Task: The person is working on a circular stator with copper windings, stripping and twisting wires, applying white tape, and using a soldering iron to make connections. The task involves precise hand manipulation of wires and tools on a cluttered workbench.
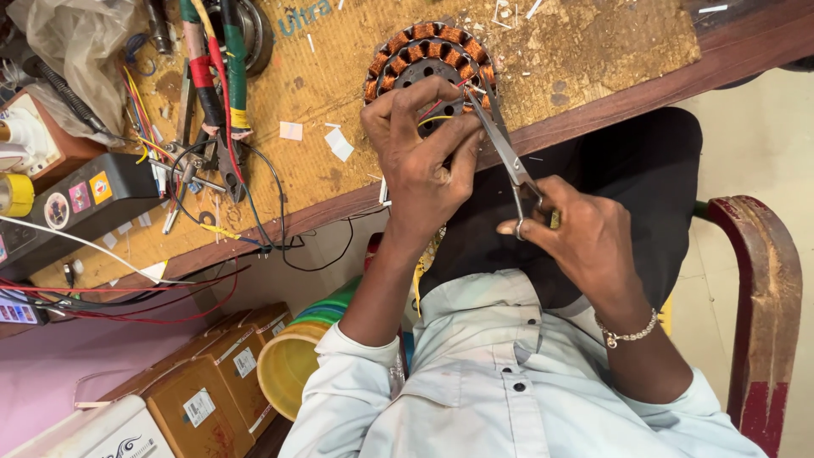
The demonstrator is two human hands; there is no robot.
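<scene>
A round motor stator [428,53] with copper windings lies at the edge of a worn wooden workbench [593,51]. My left hand [420,157] rests over its near side, fingers pinching thin red and yellow wires that come off it. In my right hand [585,233] I grip a pair of metal scissors [500,144], whose blades point up to the wires by my left fingertips. A metal bracelet circles my right wrist.
Pliers with red and green handles [216,85], loose wires and a black box with stickers [80,203] crowd the bench's left. Below are cardboard boxes [212,386] and stacked plastic cups [297,352]. A red chair arm [767,305] stands at right.
</scene>
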